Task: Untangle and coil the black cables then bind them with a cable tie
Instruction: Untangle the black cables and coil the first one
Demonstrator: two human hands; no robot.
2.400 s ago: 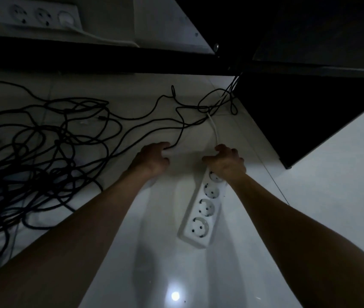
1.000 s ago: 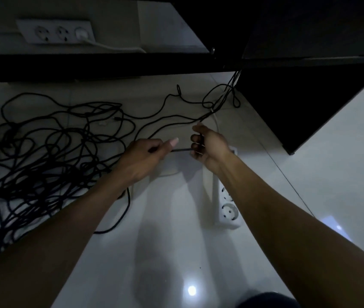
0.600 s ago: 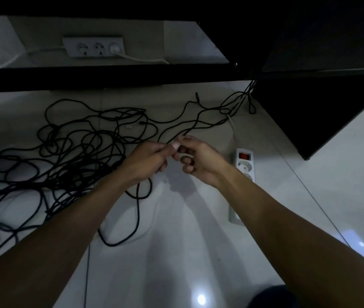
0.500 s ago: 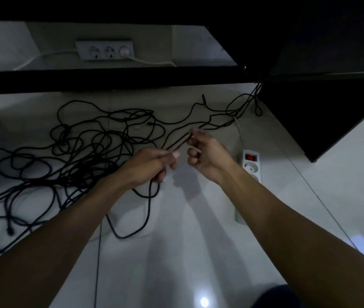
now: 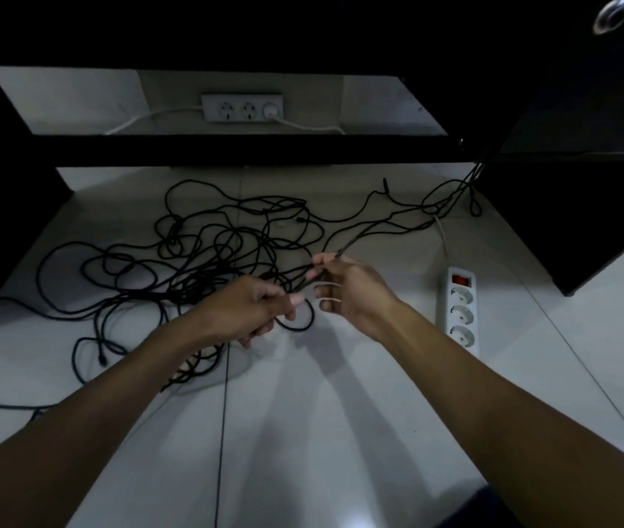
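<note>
A big tangle of black cables (image 5: 196, 257) sprawls over the white tiled floor, left of centre. One strand (image 5: 375, 226) runs from my hands up to the right toward the dark cabinet. My left hand (image 5: 249, 310) grips a black cable with curled fingers, and a loop hangs below it. Close beside it, my right hand (image 5: 348, 287) pinches the same strand between thumb and forefinger, its other fingers spread. Both hands are raised above the floor. No cable tie is in view.
A white power strip (image 5: 462, 310) with a red switch lies on the floor to the right of my hands. A wall socket strip (image 5: 241, 107) with white cords sits at the back. Dark furniture (image 5: 569, 222) stands at right and along the back.
Both hands left the power strip, lifted a black cable strand and brought it up between them. The view has pulled back, so more of the tangle shows.
</note>
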